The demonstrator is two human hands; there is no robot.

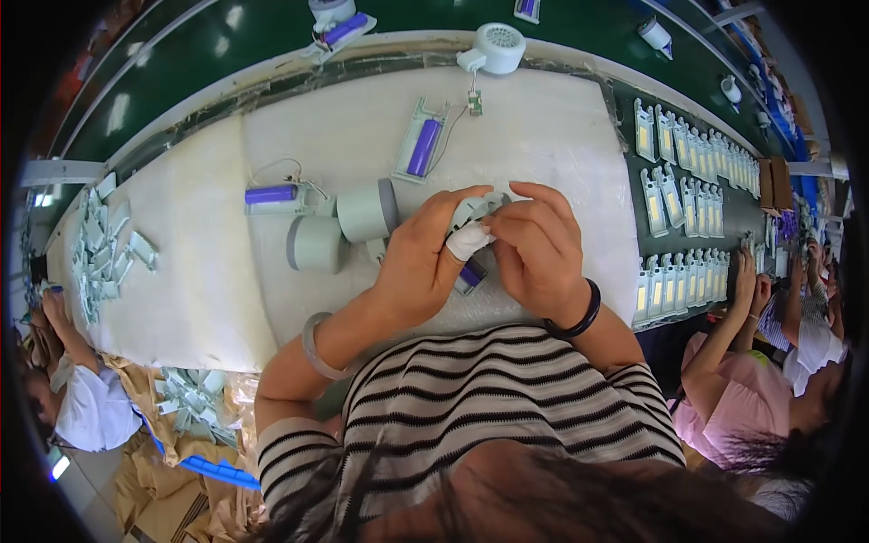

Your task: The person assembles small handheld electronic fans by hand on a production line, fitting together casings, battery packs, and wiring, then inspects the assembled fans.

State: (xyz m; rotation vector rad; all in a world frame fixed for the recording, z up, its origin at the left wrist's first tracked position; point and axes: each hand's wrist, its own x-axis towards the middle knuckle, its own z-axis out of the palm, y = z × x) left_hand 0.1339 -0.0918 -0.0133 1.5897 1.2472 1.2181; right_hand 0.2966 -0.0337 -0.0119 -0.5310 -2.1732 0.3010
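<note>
Both hands meet above the white padded mat, over a pale green plastic part (478, 208). My left hand (418, 249) grips it from the left, and a white wrap covers its thumb. Fingers of my right hand (541, 242) pinch at the part's right side; their tips partly hide it. Beneath the hands, a purple battery cell (471, 274) shows in a mostly covered holder. Left of my left hand lie two pale green cylindrical housings (367, 210) with grey rims. Beside them is a wired holder with a purple cell (272, 194).
Farther off lies another holder with a purple cell (423, 147), wired to a small circuit board (475, 101) by a round vented housing (500, 48). Loose green plastic pieces (101, 244) heap at left. Rows of assembled holders (683, 204) stand at right. Co-workers sit on both sides.
</note>
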